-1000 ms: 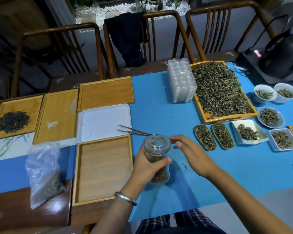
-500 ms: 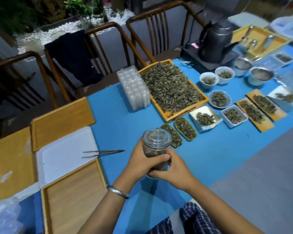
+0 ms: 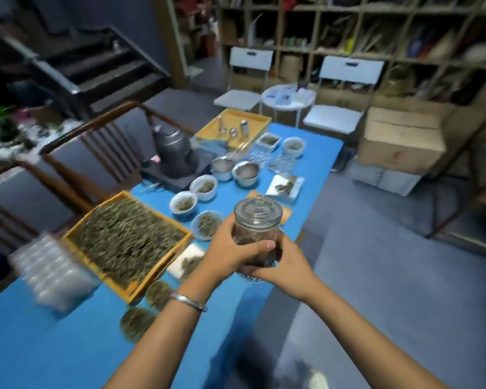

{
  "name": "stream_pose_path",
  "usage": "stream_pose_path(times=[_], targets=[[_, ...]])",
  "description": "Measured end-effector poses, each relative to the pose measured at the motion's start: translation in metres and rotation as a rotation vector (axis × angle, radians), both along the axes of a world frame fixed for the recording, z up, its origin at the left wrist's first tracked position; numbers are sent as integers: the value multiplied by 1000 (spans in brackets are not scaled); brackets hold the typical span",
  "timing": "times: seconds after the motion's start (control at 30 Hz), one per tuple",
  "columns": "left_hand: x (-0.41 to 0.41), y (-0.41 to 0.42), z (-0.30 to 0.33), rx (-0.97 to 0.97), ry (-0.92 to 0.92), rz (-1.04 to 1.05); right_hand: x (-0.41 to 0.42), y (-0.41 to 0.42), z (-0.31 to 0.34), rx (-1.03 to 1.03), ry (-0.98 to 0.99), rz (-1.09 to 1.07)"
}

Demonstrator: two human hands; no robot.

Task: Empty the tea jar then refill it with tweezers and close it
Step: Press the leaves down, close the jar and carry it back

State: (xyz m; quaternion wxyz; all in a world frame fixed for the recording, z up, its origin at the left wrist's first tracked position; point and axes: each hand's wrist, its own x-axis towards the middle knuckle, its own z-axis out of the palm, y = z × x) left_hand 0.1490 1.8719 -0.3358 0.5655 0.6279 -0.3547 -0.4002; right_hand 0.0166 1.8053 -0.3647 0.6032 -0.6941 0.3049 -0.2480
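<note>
a: where is the clear glass tea jar (image 3: 257,231)?

b: held up above the blue table (image 3: 54,346), near frame centre. its glass knobbed lid (image 3: 258,210) sits on top, closed. dark tea leaves show through the lower wall.

a: hands?

b: left hand (image 3: 230,255) wraps the jar from 9 o'clock, thumb lying across the front of the glass. a silver bangle (image 3: 188,301) is on that wrist. right hand (image 3: 285,266) cups the jar from 4 o'clock, fingers curled under and around the base. both grip the jar.

a: surroundings?

b: at 9 o'clock of the jar, a large yellow wooden tray of green-grey loose tea (image 3: 127,240). further at 8 o'clock, a stack of clear plastic blister trays (image 3: 51,272), blurred. at 11 o'clock, two white round bowls with tea (image 3: 194,196). a dark grey kettle (image 3: 174,148) stands beyond them on a dark base. at 12 o'clock, far, a yellow tray holding small metal tools (image 3: 236,127). frame is motion-blurred; fine detail unreadable.
</note>
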Motion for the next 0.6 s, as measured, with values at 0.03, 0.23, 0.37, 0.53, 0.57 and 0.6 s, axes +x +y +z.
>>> stream_pose_path(times=[0.03, 0.23, 0.37, 0.53, 0.57, 0.6], targets=[[-15, -32, 8, -25, -2, -36, -18, -27, 8, -12, -12, -41], [-112, -195, 52, -174, 16, -208, -130, -166, 52, -124, -20, -267], [-175, -283, 85, -250, 10, -367, -196, -231, 84, -163, -59, -402], [-228, -380, 125, -312, -39, -580, -254, -301, 125, -277, -74, -538], [-234, -399, 132, -317, -40, -603, -261, -316, 132, -287, -69, -556], [-239, -419, 139, -323, -32, -621, -266, -333, 139, -297, -61, -570]])
